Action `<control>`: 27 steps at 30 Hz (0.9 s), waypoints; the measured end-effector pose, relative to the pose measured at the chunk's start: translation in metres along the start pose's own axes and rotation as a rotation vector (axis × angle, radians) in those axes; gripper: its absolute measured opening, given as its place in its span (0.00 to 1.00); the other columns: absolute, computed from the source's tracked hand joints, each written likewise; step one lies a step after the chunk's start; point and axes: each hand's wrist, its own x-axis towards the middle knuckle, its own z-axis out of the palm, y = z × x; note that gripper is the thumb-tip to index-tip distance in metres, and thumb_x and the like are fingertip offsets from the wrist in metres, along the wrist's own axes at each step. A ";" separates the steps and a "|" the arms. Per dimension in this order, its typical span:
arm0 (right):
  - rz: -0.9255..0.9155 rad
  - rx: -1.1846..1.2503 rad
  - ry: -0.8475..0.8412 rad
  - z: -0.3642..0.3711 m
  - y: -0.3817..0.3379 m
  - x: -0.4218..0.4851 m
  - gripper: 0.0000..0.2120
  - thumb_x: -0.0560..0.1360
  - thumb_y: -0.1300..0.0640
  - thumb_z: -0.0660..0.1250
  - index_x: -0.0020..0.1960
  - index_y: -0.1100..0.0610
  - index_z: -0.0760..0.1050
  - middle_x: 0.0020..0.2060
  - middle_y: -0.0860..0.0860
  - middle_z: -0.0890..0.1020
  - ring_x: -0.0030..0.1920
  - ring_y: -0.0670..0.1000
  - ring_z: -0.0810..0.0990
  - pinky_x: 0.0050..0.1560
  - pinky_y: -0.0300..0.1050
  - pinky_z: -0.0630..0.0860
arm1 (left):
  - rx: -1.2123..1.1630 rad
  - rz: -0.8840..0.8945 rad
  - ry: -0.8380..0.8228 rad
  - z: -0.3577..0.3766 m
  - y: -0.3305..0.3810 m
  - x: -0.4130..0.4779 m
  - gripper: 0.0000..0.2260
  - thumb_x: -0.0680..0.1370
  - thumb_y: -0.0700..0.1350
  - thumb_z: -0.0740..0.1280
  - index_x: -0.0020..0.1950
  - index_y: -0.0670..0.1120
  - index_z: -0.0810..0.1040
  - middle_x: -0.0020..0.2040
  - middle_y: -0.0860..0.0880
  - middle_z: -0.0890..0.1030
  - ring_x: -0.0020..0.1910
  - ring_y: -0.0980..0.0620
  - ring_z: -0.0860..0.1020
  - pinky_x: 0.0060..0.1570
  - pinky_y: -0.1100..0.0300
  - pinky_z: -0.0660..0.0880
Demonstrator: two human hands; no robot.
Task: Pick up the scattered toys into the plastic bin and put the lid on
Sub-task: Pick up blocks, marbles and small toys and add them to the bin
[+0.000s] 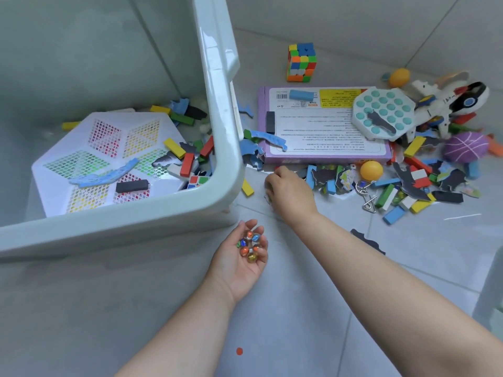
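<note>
Left hand (237,263) cups marbles (250,246) palm-up; right hand (289,192), knuckles up beside the upright bin (224,137), grip unclear.

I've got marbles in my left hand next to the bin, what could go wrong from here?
1. The marbles lie loose in your cupped left hand; tilting it on the way over the bin rim may scatter them across the floor.
2. Your right hand is low, close to the nearer orange ball; a nudge could send it rolling away.

A home: toys (381,159) scattered over a tiled floor (299,308).
</note>
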 end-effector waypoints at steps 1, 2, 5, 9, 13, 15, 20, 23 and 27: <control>0.032 0.091 0.035 -0.002 0.001 -0.007 0.10 0.76 0.59 0.61 0.54 0.62 0.75 0.52 0.58 0.74 0.49 0.60 0.75 0.40 0.49 0.69 | 0.016 0.006 -0.005 0.001 -0.002 0.001 0.11 0.79 0.46 0.60 0.41 0.44 0.77 0.33 0.48 0.78 0.27 0.53 0.76 0.23 0.70 0.70; 0.075 0.213 0.084 -0.007 0.001 -0.016 0.10 0.75 0.57 0.63 0.54 0.60 0.75 0.51 0.57 0.75 0.49 0.57 0.76 0.42 0.47 0.70 | 0.030 0.014 -0.008 0.003 -0.005 0.001 0.11 0.79 0.47 0.60 0.42 0.43 0.77 0.34 0.47 0.79 0.29 0.52 0.77 0.25 0.69 0.71; 0.018 0.579 0.188 -0.032 -0.007 -0.060 0.12 0.71 0.55 0.69 0.53 0.57 0.76 0.45 0.48 0.75 0.41 0.38 0.73 0.43 0.33 0.67 | 0.031 0.028 -0.029 0.008 -0.010 0.005 0.13 0.79 0.47 0.60 0.42 0.42 0.79 0.35 0.46 0.80 0.33 0.51 0.78 0.29 0.65 0.76; -0.020 0.675 0.047 -0.043 -0.008 -0.106 0.17 0.66 0.45 0.69 0.51 0.52 0.76 0.41 0.36 0.72 0.43 0.34 0.70 0.46 0.26 0.66 | 0.104 -0.011 -0.059 0.020 -0.017 0.005 0.08 0.75 0.43 0.62 0.42 0.42 0.80 0.36 0.47 0.81 0.31 0.52 0.78 0.33 0.64 0.76; 0.187 0.453 0.242 -0.042 0.035 -0.080 0.17 0.71 0.55 0.70 0.58 0.57 0.74 0.53 0.50 0.73 0.54 0.50 0.72 0.54 0.30 0.65 | 0.117 -0.052 -0.048 0.028 -0.025 0.005 0.08 0.77 0.41 0.60 0.44 0.43 0.77 0.37 0.46 0.78 0.28 0.51 0.77 0.22 0.69 0.71; 0.264 0.259 0.168 -0.041 0.055 -0.059 0.25 0.72 0.56 0.68 0.67 0.56 0.67 0.63 0.57 0.68 0.62 0.59 0.66 0.61 0.45 0.65 | 0.131 -0.065 -0.050 0.030 -0.029 0.003 0.07 0.77 0.41 0.60 0.44 0.43 0.77 0.38 0.46 0.77 0.28 0.51 0.76 0.21 0.70 0.70; 0.172 -0.112 0.010 -0.032 0.080 -0.030 0.22 0.77 0.54 0.60 0.70 0.52 0.62 0.67 0.56 0.67 0.65 0.62 0.62 0.50 0.55 0.72 | 0.124 -0.046 -0.047 0.031 -0.029 0.000 0.08 0.77 0.41 0.60 0.44 0.42 0.78 0.37 0.46 0.78 0.27 0.51 0.77 0.24 0.69 0.72; 0.068 -0.072 0.093 -0.026 0.094 -0.033 0.19 0.75 0.64 0.60 0.66 0.57 0.69 0.62 0.58 0.73 0.61 0.62 0.67 0.44 0.54 0.74 | 0.104 -0.028 -0.052 0.031 -0.028 0.000 0.09 0.78 0.42 0.60 0.44 0.42 0.78 0.36 0.45 0.79 0.29 0.50 0.78 0.26 0.66 0.76; 0.158 0.247 0.303 -0.031 0.104 -0.051 0.17 0.73 0.68 0.64 0.60 0.60 0.76 0.57 0.56 0.78 0.58 0.59 0.73 0.56 0.45 0.70 | 0.116 -0.006 -0.059 0.031 -0.031 0.002 0.10 0.78 0.43 0.60 0.46 0.41 0.79 0.38 0.44 0.79 0.36 0.47 0.78 0.35 0.60 0.79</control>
